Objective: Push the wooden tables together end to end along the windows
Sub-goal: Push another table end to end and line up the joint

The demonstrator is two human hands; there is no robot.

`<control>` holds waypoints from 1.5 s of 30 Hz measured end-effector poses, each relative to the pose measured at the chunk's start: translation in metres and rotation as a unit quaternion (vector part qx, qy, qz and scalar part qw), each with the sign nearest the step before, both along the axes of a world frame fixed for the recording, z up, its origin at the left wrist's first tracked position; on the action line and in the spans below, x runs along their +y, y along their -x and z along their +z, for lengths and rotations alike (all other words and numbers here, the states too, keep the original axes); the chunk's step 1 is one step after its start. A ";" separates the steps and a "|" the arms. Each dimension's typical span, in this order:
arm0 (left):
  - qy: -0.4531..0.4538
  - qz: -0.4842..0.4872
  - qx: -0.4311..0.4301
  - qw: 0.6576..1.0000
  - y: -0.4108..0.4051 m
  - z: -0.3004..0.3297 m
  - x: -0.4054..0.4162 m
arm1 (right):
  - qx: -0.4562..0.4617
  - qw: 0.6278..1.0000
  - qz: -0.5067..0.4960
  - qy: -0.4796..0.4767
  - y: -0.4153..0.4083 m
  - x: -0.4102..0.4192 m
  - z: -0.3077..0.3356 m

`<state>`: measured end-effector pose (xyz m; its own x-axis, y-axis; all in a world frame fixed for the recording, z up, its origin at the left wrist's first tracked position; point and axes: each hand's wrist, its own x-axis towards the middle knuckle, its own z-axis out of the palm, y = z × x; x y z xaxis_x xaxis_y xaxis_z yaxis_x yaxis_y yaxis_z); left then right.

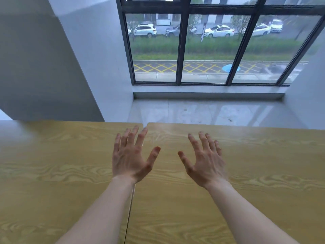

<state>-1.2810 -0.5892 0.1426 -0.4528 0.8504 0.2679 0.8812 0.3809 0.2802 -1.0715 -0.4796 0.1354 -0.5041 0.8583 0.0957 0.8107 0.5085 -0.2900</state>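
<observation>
Both hands are spread wide with nothing in them. The left hand (129, 156) has its fingers fanned toward the far edge of the left table (52, 173), its thumb angled out over the seam. The right hand (204, 162) mirrors it over the right table (255, 173), fingers splayed and palm down. Whether the palms actually press the wood or float just above it, I cannot tell from here.

The two tabletops are smooth laminate with a yellow-tan printed grain, swirling in long wavy bands, and a faint sheen where daylight catches them. They meet end to end along a thin dark seam (130, 208) that runs from the near edge toward the far edge (the left forearm crosses it partway). At the far edge the corners are rounded, leaving a small notch where the two tops touch.

Beyond the far edges lies a glossy pale tiled floor (211, 111), then a low grey sill (207, 95) under a tall window (182, 50) with dark metal mullions. A flat white wall (88, 59) angles in at the left, beside the left table's far corner.
</observation>
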 end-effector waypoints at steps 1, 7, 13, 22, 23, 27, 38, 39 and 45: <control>-0.003 -0.004 0.000 1.000 0.012 0.004 0.012 | 0.003 1.000 -0.009 -0.003 0.011 0.011 0.006; -0.007 -0.030 -0.001 1.000 0.075 0.011 0.087 | 0.001 0.999 -0.044 -0.015 0.062 0.078 0.014; 0.027 -0.055 -0.011 0.998 0.099 -0.028 0.162 | -0.023 0.998 -0.066 0.006 0.087 0.147 -0.028; 0.100 -0.082 -0.039 0.991 0.108 -0.136 0.271 | -0.077 0.991 -0.078 0.074 0.103 0.251 -0.136; 0.104 -0.087 -0.044 0.990 0.107 -0.144 0.278 | -0.082 0.991 -0.079 0.076 0.104 0.259 -0.144; 0.136 -0.094 -0.068 0.984 0.110 -0.176 0.301 | -0.116 0.985 -0.089 0.095 0.112 0.279 -0.175; 0.225 -0.088 -0.057 0.969 0.117 -0.199 0.302 | -0.188 0.975 -0.106 0.041 0.124 0.278 -0.195; 0.226 -0.089 -0.056 0.968 0.118 -0.201 0.301 | -0.190 0.975 -0.105 0.041 0.125 0.277 -0.195; 0.222 -0.105 -0.050 0.968 0.122 -0.202 0.296 | -0.207 0.973 -0.093 0.027 0.130 0.274 -0.191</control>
